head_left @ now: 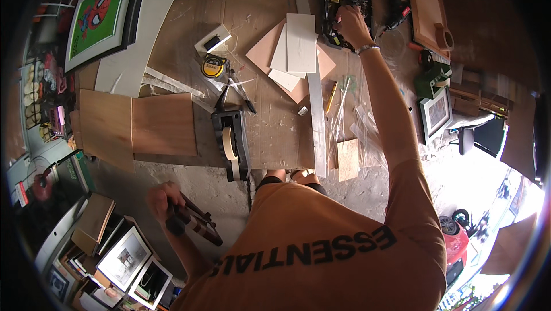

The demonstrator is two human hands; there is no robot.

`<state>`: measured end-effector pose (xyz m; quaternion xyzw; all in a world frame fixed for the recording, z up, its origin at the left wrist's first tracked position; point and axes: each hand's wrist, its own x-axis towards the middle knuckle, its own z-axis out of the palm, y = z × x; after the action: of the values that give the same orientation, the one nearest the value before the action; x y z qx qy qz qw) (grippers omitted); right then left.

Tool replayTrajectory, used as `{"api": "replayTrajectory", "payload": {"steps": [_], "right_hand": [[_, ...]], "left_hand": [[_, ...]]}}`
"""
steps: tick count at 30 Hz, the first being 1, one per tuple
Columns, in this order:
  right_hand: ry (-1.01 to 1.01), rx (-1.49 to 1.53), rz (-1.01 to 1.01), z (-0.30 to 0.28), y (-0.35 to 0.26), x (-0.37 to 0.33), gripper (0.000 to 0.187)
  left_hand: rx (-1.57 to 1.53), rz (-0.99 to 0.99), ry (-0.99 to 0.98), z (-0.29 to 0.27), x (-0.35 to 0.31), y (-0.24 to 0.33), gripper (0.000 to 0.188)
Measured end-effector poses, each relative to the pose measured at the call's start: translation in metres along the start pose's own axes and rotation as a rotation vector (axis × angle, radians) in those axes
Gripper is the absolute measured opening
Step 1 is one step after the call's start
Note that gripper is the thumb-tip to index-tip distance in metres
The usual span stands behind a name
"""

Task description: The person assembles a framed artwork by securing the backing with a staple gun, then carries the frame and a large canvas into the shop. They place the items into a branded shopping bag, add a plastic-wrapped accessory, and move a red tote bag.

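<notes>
At the lower left, below the table's level, my left hand (163, 197) is wrapped round the grip of a dark, reddish-brown gun-shaped hand tool (198, 224). My right arm stretches far forward over the table. At its end my right hand (352, 25) reaches into a cluttered black tray (331, 4) of small tools and parts. Its fingers are bent together, and whatever lies between them is hidden. Close to the right of the tray lies a red-and-black power tool (396, 15).
On the brown worktable (270, 133) lie a tape dispenser (232, 144), a tape measure (214, 66), pliers (236, 90), a long metal ruler (317, 121), a pencil (331, 97), card pieces (301, 44) and thin brown boards (163, 124). A framed picture (97, 18) lies at the far left.
</notes>
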<state>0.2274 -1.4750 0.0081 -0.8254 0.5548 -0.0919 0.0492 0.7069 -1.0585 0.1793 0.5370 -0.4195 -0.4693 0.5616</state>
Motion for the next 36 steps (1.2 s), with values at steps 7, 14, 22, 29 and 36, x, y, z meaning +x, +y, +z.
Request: {"api": "replayTrajectory", "payload": {"steps": [7,14,22,29,36], "right_hand": [[0.007,0.138,-0.13,-0.01,0.003,-0.005,0.028],[-0.037,0.285,-0.026,-0.007,0.006,-0.008,0.025],[-0.089,0.306,-0.055,-0.009,0.008,-0.003,0.018],[0.376,0.766,0.253,-0.06,-0.023,-0.031,0.02],[0.63,1.31,0.366,-0.197,-0.115,-0.208,0.022]], "left_hand": [[-0.001,0.155,-0.181,0.036,0.024,0.023,0.056],[-0.053,0.057,-0.202,0.051,0.001,0.02,0.056],[0.003,0.099,-0.2,0.059,-0.01,0.021,0.055],[0.144,0.302,-0.307,0.107,0.013,0.054,0.045],[0.403,0.785,-0.905,0.238,0.037,0.075,0.028]]}}
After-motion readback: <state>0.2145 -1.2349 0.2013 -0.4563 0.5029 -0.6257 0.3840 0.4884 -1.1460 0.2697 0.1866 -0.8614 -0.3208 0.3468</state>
